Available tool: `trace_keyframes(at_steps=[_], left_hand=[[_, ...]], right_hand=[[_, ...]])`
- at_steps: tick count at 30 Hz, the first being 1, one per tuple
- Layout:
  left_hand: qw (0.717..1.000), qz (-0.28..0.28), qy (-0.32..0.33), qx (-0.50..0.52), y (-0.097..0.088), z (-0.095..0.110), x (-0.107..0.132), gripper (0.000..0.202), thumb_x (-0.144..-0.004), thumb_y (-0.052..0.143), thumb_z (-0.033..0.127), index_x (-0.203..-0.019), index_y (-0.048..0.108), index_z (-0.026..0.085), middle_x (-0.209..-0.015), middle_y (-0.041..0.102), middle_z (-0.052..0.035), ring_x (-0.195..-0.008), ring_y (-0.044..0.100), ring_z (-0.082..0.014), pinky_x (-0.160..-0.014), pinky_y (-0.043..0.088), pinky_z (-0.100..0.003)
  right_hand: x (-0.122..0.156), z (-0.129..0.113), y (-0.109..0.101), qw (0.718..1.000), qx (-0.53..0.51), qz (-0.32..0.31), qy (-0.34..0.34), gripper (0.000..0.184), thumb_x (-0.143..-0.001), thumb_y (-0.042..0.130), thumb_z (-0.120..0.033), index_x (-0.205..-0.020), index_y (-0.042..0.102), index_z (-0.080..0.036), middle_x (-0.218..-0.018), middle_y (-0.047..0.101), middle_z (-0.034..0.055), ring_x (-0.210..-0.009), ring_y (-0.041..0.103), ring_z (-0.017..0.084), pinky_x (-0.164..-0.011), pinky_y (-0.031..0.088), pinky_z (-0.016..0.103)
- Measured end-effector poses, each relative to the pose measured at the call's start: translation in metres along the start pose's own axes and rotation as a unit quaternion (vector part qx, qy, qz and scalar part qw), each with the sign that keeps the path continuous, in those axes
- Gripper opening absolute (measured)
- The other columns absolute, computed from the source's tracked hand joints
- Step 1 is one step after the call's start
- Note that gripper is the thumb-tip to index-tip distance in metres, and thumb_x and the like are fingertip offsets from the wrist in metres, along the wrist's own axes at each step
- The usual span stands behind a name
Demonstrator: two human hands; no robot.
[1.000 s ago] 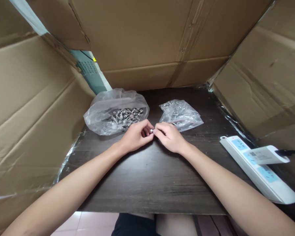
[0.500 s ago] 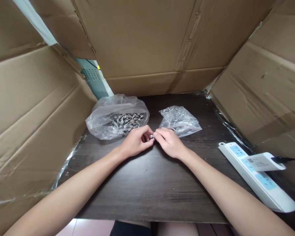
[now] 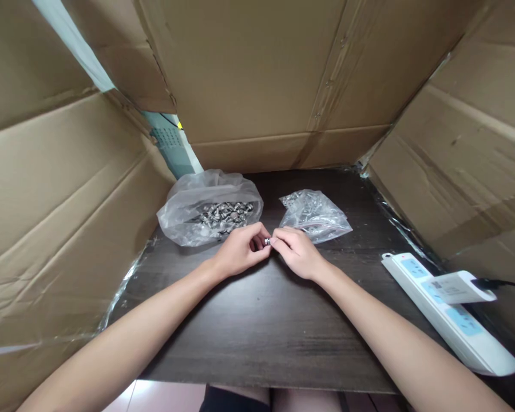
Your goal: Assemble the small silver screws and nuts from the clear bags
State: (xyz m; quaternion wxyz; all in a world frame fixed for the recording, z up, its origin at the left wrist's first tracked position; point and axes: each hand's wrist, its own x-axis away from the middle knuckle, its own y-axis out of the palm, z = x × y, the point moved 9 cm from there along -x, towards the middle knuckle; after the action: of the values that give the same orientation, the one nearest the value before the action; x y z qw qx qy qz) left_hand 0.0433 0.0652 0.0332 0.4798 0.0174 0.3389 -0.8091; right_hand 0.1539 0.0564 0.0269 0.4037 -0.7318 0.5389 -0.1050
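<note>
Between the fingertips of both hands sits a small shiny metal part (image 3: 267, 242), mostly covered by the fingers; its exact kind I cannot make out. My left hand (image 3: 243, 249) pinches it from the left with thumb and fingers curled. From the right, my right hand (image 3: 297, 250) closes its fingertips on the same spot. Just behind my left hand lies an open clear plastic bag (image 3: 184, 197) holding many small metal fittings (image 3: 227, 216). Behind my right hand rests a flatter zip bag (image 3: 321, 214) of small silvery pieces.
A white power strip (image 3: 450, 315) with a plugged-in white adapter (image 3: 459, 287) and black cable lies on the right. Cardboard walls (image 3: 257, 74) enclose the dark wooden table (image 3: 257, 337) at the back and both sides.
The camera view has shifted slightly. Both hands stay together around the small metal part, with only tiny finger movement; the bags have not moved on the table.
</note>
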Motion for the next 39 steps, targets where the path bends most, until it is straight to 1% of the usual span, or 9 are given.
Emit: trace_keyframes(at_steps=[4, 9, 14, 18, 21, 25, 28, 34, 39], left_hand=[[1.000, -0.002, 0.001, 0.000, 0.0003, -0.0006, 0.0000, 0.010, -0.082, 0.065, 0.015, -0.092, 0.063, 0.017, -0.078, 0.067, 0.0008, -0.067, 0.063, -0.0105, -0.061, 0.050, -0.020], [1.000, -0.004, 0.002, 0.004, 0.0008, -0.0001, -0.0016, 0.008, -0.084, 0.065, 0.017, -0.091, 0.061, 0.017, -0.077, 0.067, 0.0010, -0.066, 0.063, -0.0105, -0.060, 0.050, -0.020], [1.000, -0.003, 0.000, 0.007, 0.0010, 0.0015, -0.0021, 0.008, -0.084, 0.066, 0.018, -0.090, 0.060, 0.017, -0.077, 0.067, 0.0009, -0.065, 0.063, -0.0104, -0.059, 0.050, -0.020], [1.000, -0.007, 0.003, 0.002, 0.0018, 0.0028, -0.0019, 0.009, -0.084, 0.065, 0.018, -0.092, 0.061, 0.018, -0.079, 0.068, 0.0002, -0.067, 0.064, -0.0111, -0.060, 0.051, -0.020], [1.000, -0.004, 0.002, 0.002, 0.0011, 0.0024, -0.0020, 0.008, -0.084, 0.064, 0.017, -0.092, 0.061, 0.018, -0.079, 0.068, 0.0002, -0.067, 0.064, -0.0110, -0.060, 0.051, -0.020], [1.000, -0.008, 0.004, -0.001, 0.0015, 0.0022, -0.0017, 0.007, -0.085, 0.065, 0.019, -0.091, 0.061, 0.017, -0.077, 0.067, 0.0002, -0.066, 0.063, -0.0108, -0.059, 0.050, -0.020], [1.000, -0.008, 0.006, -0.002, 0.0013, 0.0028, -0.0011, 0.008, -0.086, 0.066, 0.020, -0.091, 0.061, 0.017, -0.077, 0.067, 0.0004, -0.066, 0.063, -0.0109, -0.059, 0.050, -0.020], [1.000, -0.008, 0.006, -0.010, 0.0011, 0.0036, -0.0005, 0.008, -0.087, 0.064, 0.020, -0.094, 0.061, 0.017, -0.080, 0.069, -0.0007, -0.067, 0.064, -0.0116, -0.061, 0.051, -0.021], [1.000, -0.012, 0.013, -0.021, 0.0019, 0.0039, 0.0004, 0.007, -0.088, 0.064, 0.022, -0.093, 0.061, 0.018, -0.079, 0.068, -0.0008, -0.066, 0.064, -0.0119, -0.060, 0.051, -0.022]], right_hand=[[0.0001, -0.0009, -0.0012, 1.000, 0.007, 0.004, -0.001, 0.031, -0.098, 0.047, -0.024, -0.068, 0.043, -0.022, -0.065, 0.051, -0.0006, -0.068, 0.048, 0.017, -0.069, 0.034, 0.032], [-0.0003, 0.0006, 0.0004, 1.000, 0.017, 0.010, -0.004, 0.037, -0.103, 0.042, -0.029, -0.067, 0.040, -0.022, -0.064, 0.050, -0.0001, -0.067, 0.047, 0.017, -0.069, 0.034, 0.032], [-0.0003, 0.0013, -0.0008, 1.000, -0.004, 0.007, 0.003, 0.038, -0.104, 0.039, -0.030, -0.067, 0.040, -0.022, -0.065, 0.049, 0.0000, -0.067, 0.047, 0.017, -0.069, 0.034, 0.033], [-0.0002, -0.0001, -0.0018, 1.000, -0.005, -0.001, 0.003, 0.033, -0.100, 0.045, -0.026, -0.067, 0.042, -0.022, -0.065, 0.051, -0.0002, -0.068, 0.048, 0.017, -0.069, 0.034, 0.032], [-0.0004, 0.0001, -0.0016, 1.000, 0.003, 0.003, 0.003, 0.032, -0.099, 0.045, -0.024, -0.067, 0.041, -0.022, -0.065, 0.051, -0.0003, -0.068, 0.048, 0.017, -0.069, 0.034, 0.032], [-0.0006, 0.0012, -0.0005, 1.000, 0.011, 0.011, 0.001, 0.037, -0.103, 0.040, -0.029, -0.067, 0.039, -0.022, -0.064, 0.049, -0.0002, -0.067, 0.046, 0.017, -0.069, 0.034, 0.033], [-0.0003, 0.0014, -0.0011, 1.000, 0.007, 0.011, 0.003, 0.038, -0.104, 0.040, -0.030, -0.067, 0.039, -0.022, -0.064, 0.049, -0.0001, -0.067, 0.046, 0.017, -0.069, 0.034, 0.033], [0.0000, -0.0001, -0.0016, 1.000, -0.004, 0.002, 0.003, 0.032, -0.099, 0.045, -0.023, -0.068, 0.041, -0.022, -0.066, 0.052, -0.0002, -0.068, 0.049, 0.017, -0.069, 0.035, 0.032], [-0.0007, 0.0017, -0.0009, 1.000, 0.018, 0.016, -0.001, 0.036, -0.103, 0.041, -0.028, -0.067, 0.037, -0.023, -0.064, 0.049, -0.0003, -0.066, 0.046, 0.017, -0.069, 0.034, 0.033]])
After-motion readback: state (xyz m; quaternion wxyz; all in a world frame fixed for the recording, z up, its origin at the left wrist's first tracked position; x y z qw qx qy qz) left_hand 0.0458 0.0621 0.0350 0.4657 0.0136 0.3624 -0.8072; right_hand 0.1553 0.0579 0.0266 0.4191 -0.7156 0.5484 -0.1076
